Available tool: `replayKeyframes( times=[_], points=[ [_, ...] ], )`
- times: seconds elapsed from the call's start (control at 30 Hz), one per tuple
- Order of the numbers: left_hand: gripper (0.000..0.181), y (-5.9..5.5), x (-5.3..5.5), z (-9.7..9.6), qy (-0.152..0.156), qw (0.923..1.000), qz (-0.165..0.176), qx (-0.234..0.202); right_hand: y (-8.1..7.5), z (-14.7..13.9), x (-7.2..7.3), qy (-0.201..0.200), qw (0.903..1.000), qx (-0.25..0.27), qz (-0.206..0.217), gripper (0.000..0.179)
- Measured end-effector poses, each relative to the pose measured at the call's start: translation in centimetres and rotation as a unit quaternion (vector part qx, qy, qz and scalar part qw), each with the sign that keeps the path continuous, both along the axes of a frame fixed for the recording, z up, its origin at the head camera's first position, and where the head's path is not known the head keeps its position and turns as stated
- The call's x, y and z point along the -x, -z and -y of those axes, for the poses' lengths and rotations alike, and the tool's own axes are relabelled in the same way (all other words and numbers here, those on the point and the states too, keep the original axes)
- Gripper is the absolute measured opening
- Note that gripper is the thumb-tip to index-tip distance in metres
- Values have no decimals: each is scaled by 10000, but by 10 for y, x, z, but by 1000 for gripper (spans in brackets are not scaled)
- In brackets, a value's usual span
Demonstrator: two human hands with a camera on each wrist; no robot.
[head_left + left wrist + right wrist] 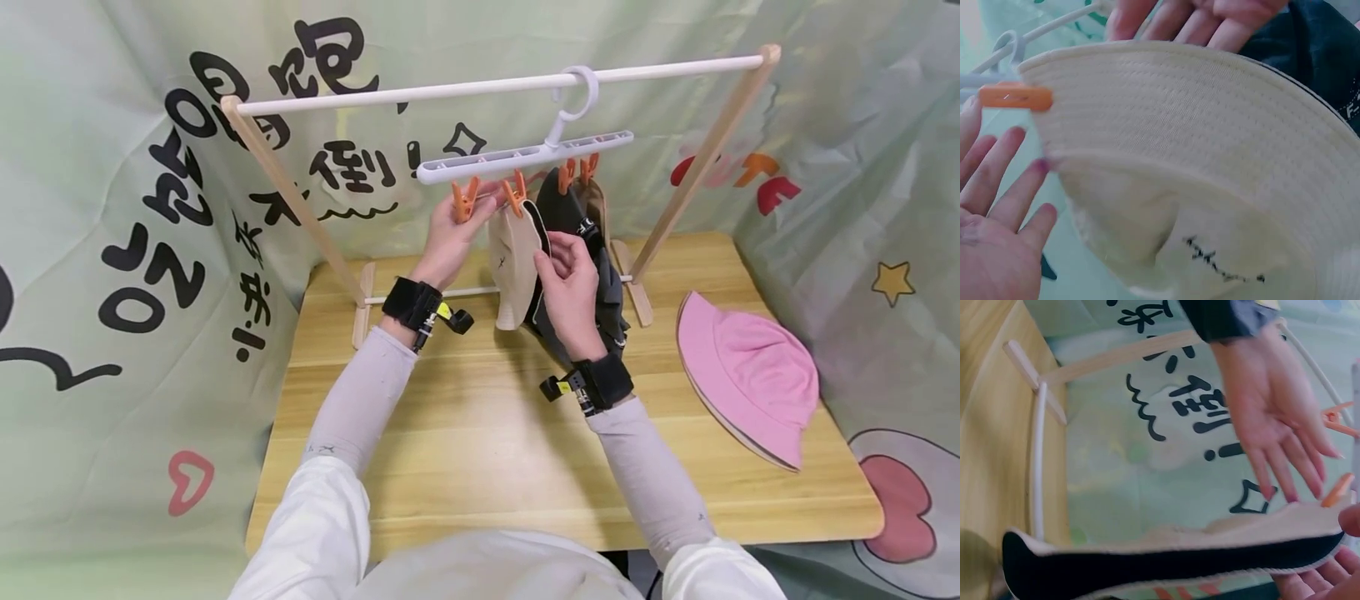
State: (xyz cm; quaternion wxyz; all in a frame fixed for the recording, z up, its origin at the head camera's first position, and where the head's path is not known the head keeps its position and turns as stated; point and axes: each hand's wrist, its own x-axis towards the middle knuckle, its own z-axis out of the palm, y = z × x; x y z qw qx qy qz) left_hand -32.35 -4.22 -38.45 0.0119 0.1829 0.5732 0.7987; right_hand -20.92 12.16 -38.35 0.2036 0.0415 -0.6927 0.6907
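Observation:
A beige bucket hat (510,262) with a black inner side hangs by its brim from an orange clip (515,196) on the white hanger (525,156). My left hand (452,237) is at the hat's left side, fingers extended; in the left wrist view, its fingertips (1040,165) reach the brim edge near the clip. Another orange clip (465,200) hangs beside that hand. With thumb and fingers, my right hand (572,287) pinches the brim's right edge. In the right wrist view, the dark side of the brim (1172,570) faces up close.
Behind my right hand, a dark hat (558,204) hangs from orange clips (577,172). The hanger hooks over a white rod (465,89) on a wooden-legged rack (712,158). A pink bucket hat (757,367) lies at the right of the wooden table (480,458).

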Motion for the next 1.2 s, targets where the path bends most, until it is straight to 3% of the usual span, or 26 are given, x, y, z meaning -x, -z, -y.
replayKeyframes(
  times=[0.13, 0.23, 0.33, 0.5, 0.6, 0.7, 0.83, 0.9, 0.97, 1.07, 1.2],
  points=[
    [38, 4, -3, 15, 459, 9979, 213, -393, -2, -15, -6, -113, 9998, 92, 120, 35],
    [41, 4, -4, 25, 822, 9930, 336, -774, 2, -31, -8, -251, 9967, 771, -53, 33],
    [37, 3, -5, 32, 1171, 9862, 316, -1128, 5, -54, -10, -281, 9862, 1602, -304, 30],
    [30, -4, -5, 38, 1558, 9749, 402, -1539, 5, -107, -14, 116, 9759, 2131, -457, 28],
    [37, -9, -6, 40, 1597, 9738, 439, -1561, 16, -144, -7, 322, 9785, 2000, -375, 31],
    [50, -12, -8, 41, 1602, 9752, 400, -1473, 32, -183, 3, 485, 9858, 1602, -117, 28],
    [54, -17, -10, 39, 1617, 9763, 416, -1379, 52, -237, 16, 583, 9933, 876, 468, 23],
    [49, -20, -11, 38, 1661, 9761, 387, -1346, 62, -261, 21, 684, 9940, 103, 846, 21],
    [41, -22, -13, 38, 1688, 9766, 314, -1298, 72, -281, 23, 742, 9862, -840, 1217, 20],
    [29, -27, -14, 38, 1656, 9786, 225, -1202, 89, -304, 24, 774, 9599, -2169, 1598, 21],
    [25, -33, -14, 40, 1640, 9813, 181, -995, 116, -330, 21, 491, 9359, -2827, 2042, 41]
  ],
)
